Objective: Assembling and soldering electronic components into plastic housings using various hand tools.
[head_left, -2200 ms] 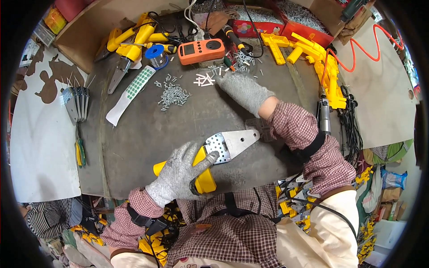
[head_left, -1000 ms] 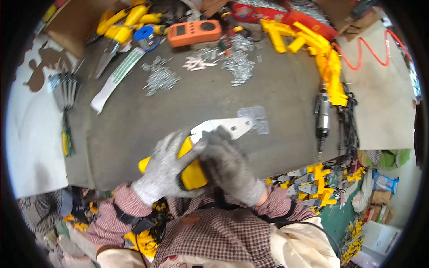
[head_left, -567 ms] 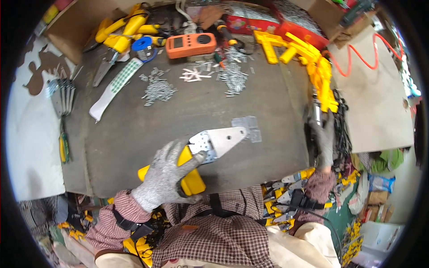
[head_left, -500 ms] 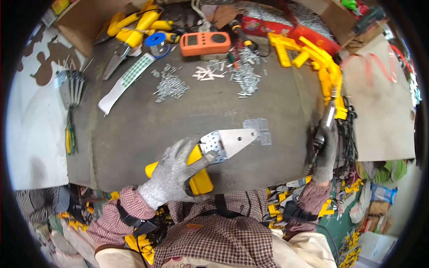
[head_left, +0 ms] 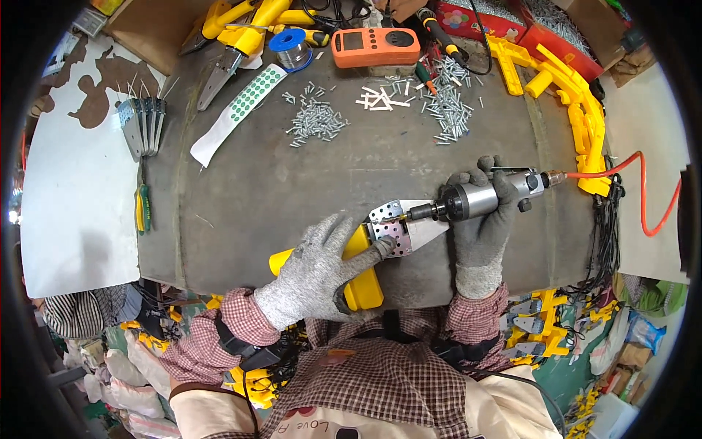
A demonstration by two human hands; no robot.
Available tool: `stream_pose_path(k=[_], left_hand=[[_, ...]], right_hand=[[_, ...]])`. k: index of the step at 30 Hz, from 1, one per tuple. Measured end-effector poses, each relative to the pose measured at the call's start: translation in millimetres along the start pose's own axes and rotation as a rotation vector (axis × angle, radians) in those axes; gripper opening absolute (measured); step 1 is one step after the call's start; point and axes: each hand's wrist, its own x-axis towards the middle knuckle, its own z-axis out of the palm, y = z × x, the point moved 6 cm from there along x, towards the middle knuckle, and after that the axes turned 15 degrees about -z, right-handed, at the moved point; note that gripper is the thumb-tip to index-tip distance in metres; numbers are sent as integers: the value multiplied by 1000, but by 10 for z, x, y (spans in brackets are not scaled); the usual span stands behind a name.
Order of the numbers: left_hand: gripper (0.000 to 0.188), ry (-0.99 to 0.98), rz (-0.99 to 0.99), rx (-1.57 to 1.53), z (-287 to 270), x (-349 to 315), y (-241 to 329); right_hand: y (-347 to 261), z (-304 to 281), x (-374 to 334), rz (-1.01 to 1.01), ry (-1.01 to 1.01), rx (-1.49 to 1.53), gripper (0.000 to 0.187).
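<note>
My left hand [head_left: 311, 274], in a grey glove, is closed around the yellow plastic body of a tool [head_left: 364, 290] lying on the bench. A pointed metal plate with a perforated cover [head_left: 391, 238] sticks out from that body, and my thumb presses on the cover. My right hand [head_left: 482, 249], also gloved, grips a silver and black air screwdriver [head_left: 472, 201]. Its bit points left and reaches over the perforated cover; whether the tip touches a screw I cannot make out. An orange air hose [head_left: 642, 183] runs from its rear end to the right.
Screw piles [head_left: 316, 123] and short white sleeves [head_left: 382, 99] lie at the back, near an orange multimeter [head_left: 375, 48] and a solder wire spool [head_left: 290, 47]. A green-dotted sticker strip [head_left: 238, 115] lies left. Yellow plastic shells [head_left: 585, 110] line the right edge, with black cables [head_left: 603, 234] nearby.
My right hand has brought the air screwdriver from the right edge of the bench to the perforated cover. My left hand keeps its hold on the yellow body. The view has shifted slightly.
</note>
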Motion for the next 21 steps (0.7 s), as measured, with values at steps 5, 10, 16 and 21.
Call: stream_pose_path(k=[5,10,16,21], left_hand=[[101,4,8,17,-9,-7,11],[101,16,33,37,4,15,55],[108,3,-2,48,-13,24,48],[122,27,-66,8,19,-8,3]], right_hand=[[36,117,-32,12,-5,-34,32],[73,132,-136,-21,50,-104,36],[-20,8,-98,-66,66,-15,49],[-95,-32,-147,-4,101,75,44]])
